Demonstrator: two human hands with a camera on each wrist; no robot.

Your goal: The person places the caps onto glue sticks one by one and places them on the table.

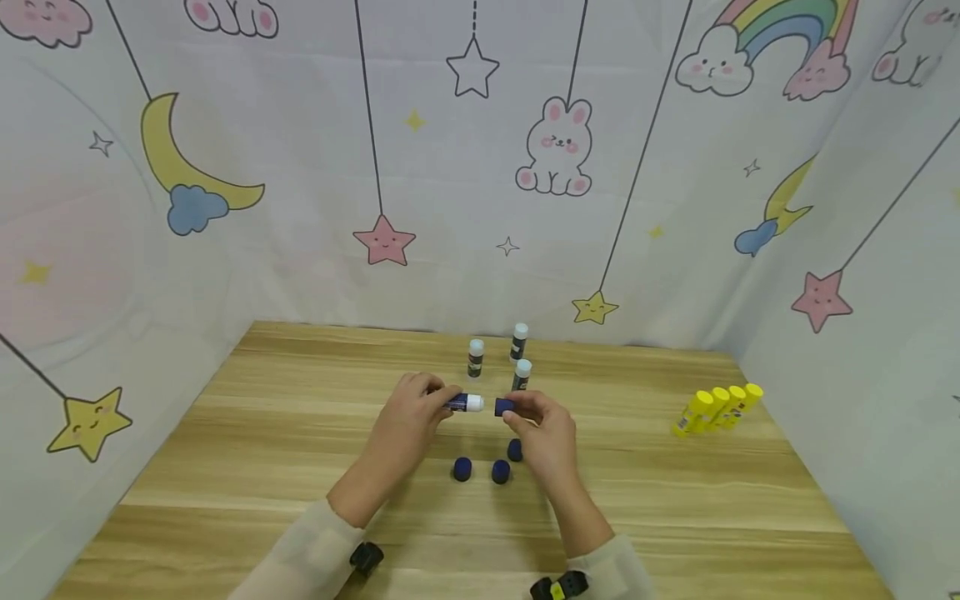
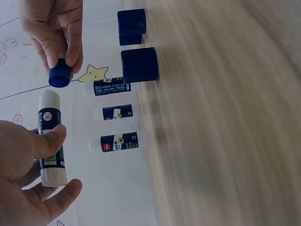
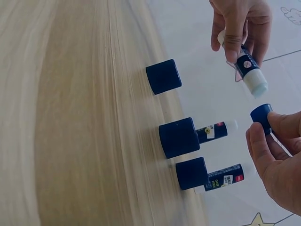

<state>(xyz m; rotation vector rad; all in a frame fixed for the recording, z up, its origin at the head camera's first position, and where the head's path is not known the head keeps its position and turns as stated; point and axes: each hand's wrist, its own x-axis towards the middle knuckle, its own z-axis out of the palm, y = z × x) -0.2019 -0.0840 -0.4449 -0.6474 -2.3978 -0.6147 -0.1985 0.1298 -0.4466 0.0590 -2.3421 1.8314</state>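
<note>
Smooth plastic glue stick (image 2: 50, 117), wood-grained tabletop (image 1: 247, 425), matt cloth backdrop (image 1: 300, 275).

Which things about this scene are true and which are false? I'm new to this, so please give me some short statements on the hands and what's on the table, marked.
1. The left hand holds a glue stick. True.
2. The right hand holds a dark blue cap. True.
3. That cap is already on the held stick. False: there is a gap between them.
4. Three more caps rest on the table. True.
5. No glue stick besides the held one is in sight. False: three other sticks stand upright.
6. The table's right side holds only caps. False: four yellow tubes stand there.
</note>
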